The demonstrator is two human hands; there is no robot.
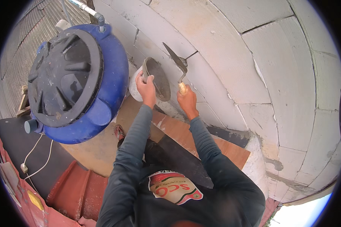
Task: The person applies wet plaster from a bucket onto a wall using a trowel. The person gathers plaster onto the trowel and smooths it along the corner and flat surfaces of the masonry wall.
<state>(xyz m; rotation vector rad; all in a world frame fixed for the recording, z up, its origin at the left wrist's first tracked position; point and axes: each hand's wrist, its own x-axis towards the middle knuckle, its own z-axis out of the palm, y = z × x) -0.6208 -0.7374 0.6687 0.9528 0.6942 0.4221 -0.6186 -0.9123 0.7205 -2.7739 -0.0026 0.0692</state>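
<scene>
My left hand [147,90] grips the near rim of a round whitish bucket [135,84], tilted so that its grey, mortar-coated inside [158,79] faces right toward the wall. In my right hand [187,101] is a pointing trowel [175,56], held by its wooden handle with the fingers wrapped round it. The trowel's narrow pointed blade lies close to a joint in the pale block wall [212,72], by a small dark patch of mortar. Whether the blade touches the wall I cannot tell.
A large blue water tank [115,68] with a black lid [64,79] stands to the left, a pipe [99,20] at its top. A brown board [201,142] lies along the wall's foot. Red roofing sheets [77,189] and a white cable [45,162] are at lower left.
</scene>
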